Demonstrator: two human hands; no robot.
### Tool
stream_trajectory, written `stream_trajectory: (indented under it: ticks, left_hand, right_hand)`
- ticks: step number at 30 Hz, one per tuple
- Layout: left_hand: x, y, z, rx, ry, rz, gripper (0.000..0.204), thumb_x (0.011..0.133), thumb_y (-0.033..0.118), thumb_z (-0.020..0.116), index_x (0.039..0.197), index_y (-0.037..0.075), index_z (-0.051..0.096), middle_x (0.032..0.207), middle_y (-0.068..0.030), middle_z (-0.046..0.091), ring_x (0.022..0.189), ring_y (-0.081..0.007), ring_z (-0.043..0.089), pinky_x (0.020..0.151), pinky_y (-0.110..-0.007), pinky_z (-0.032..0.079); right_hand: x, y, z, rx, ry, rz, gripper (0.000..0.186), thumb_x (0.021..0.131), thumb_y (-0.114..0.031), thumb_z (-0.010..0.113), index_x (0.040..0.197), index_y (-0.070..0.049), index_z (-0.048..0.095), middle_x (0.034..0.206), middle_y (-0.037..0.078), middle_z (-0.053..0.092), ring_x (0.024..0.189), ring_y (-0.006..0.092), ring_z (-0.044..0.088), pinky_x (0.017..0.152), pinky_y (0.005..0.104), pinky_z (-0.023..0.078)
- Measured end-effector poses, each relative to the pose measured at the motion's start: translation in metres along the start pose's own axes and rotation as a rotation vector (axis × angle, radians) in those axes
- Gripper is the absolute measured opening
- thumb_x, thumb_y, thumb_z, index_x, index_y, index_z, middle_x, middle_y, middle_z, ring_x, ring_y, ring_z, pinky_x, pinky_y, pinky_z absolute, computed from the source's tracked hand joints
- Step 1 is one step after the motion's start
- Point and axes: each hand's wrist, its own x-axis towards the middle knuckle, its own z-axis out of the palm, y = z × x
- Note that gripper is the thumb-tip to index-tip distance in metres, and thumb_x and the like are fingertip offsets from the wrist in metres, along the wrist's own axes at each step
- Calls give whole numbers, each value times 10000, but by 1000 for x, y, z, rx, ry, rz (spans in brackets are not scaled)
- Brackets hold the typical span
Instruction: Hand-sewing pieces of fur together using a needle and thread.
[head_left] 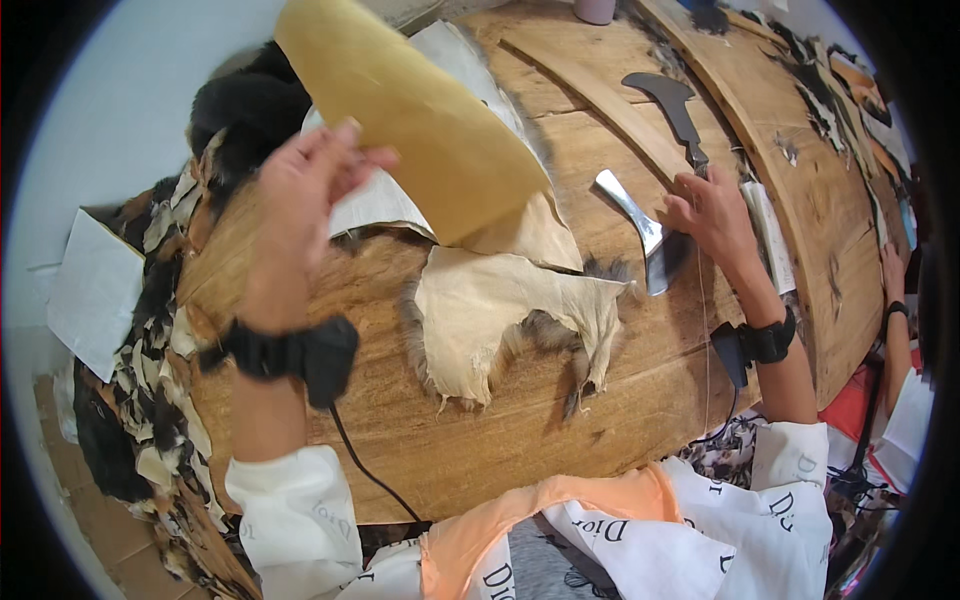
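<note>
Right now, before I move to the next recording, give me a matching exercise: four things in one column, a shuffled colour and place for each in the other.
Things
1. Broad-bladed tool
2. Large sheet
3. Irregular hide piece
4. Flared metal tool

Colours and places
A. Shiny silver, just left of the right hand
B. Pale, lying flat on the wooden table
C. Dark, beyond the right hand
D. Golden tan, close beside the left hand

Pairs: 1-C, 2-D, 3-B, 4-A
</note>
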Motion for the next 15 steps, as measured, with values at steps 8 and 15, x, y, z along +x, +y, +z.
stream_trajectory:
  ticks: [8, 15]
  left_hand:
    - [77, -92, -58, -98, 330, -180, 266, 895, 77, 555, 1122, -61, 542, 1013, -110, 602, 782, -156, 628, 580, -206, 460]
    - [-6, -38, 13, 562, 183, 79, 193, 875, 124, 604, 1037, 34, 655, 1024, -40, 638, 864, -99, 565, 744, -223, 438]
  right_hand:
    - [-2, 6, 0, 18, 55, 12, 197, 752, -119, 675, 924, -28, 644, 786, 161, 523, 759, 335, 546, 648, 404, 434]
    - [-9, -49, -15, 290, 158, -184, 106, 745, 1, 668, 843, -35, 648, 759, 100, 550, 674, 258, 573, 594, 355, 453]
